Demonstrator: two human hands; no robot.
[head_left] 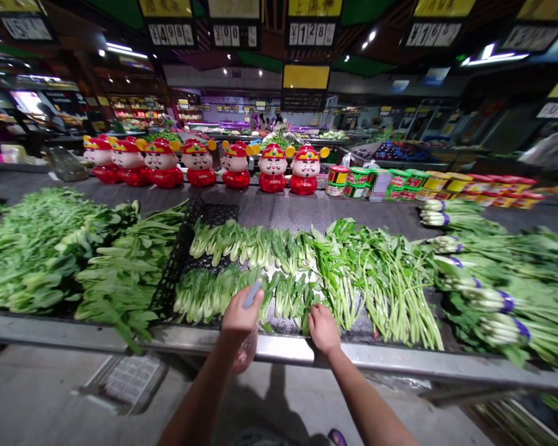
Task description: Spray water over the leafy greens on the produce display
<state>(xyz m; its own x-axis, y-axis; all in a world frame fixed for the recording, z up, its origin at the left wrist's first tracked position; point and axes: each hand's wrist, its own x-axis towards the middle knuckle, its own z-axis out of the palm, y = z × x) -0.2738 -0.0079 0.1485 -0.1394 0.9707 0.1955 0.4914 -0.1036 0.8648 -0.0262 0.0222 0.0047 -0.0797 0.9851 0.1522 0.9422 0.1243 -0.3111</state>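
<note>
My left hand point(242, 313) is closed around what looks like a spray bottle point(246, 354), with a grey top above my fingers and a pinkish, see-through body below them. It is held over the front edge of the vegetable stand, before the front row of small bok choy point(204, 294). My right hand point(324, 328) is at the right end of that row, its fingers curled on a bok choy point(305, 306); the fingertips are partly hidden among leaves. A second row of bok choy point(251, 244) lies behind. Long-stemmed water spinach point(376, 279) is just right of my right hand.
A metal rail point(283, 348) runs along the stand's front. Leafy greens point(125, 272) lie to the left, purple-banded bundles point(497, 300) to the right. Red figurines point(273, 170) and stacked cans point(337, 179) line the back. A crate point(130, 381) lies on the floor; price signs point(311, 34) hang overhead.
</note>
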